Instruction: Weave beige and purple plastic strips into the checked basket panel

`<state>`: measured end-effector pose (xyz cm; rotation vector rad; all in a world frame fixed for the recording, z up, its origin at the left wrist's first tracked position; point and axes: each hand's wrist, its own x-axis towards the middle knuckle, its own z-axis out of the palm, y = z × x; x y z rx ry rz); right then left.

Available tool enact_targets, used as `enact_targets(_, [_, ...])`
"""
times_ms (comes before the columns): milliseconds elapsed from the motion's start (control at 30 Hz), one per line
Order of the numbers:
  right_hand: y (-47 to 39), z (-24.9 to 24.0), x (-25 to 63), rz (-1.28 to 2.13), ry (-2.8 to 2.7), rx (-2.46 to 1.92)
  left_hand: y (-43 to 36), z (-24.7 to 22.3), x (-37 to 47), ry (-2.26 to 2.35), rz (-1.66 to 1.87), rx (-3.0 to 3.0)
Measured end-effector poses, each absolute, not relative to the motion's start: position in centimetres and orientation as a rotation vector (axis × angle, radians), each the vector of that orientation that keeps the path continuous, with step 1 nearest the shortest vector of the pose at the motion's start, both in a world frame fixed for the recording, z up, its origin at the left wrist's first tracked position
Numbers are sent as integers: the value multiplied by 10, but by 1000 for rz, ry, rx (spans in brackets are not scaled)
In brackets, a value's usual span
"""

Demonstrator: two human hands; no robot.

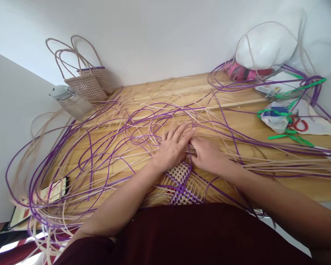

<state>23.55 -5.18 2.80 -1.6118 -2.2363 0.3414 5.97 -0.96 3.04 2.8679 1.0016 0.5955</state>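
Note:
A woven piece (179,173) in a purple and beige check lies on the table close to my body, its loose strands fanning out on both sides. My left hand (172,147) rests palm down over its far end, fingers stretched out and slightly apart. Against its fingertips, my right hand (206,152) is closed with bent fingers at a purple strand (189,151) that runs up from the weave. The fingertips of both hands partly cover each other, so the exact grip is hidden.
Long purple and beige strands (154,117) spread across the wooden table (237,123). Two woven baskets (88,84) and a bottle (71,101) stand back left; a phone (61,187) lies left. Red-handled scissors (299,123), green ties and plastic bags (267,44) sit right.

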Motion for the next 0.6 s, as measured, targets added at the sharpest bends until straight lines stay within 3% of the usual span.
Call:
enact_targets(400, [-59, 34, 247, 109, -2306, -1938, -10, 19, 67, 1045, 590, 3034])
enact_targets(600, [-92, 83, 387, -149, -2091, -2283, -10, 13, 80, 1306, 432, 3042])
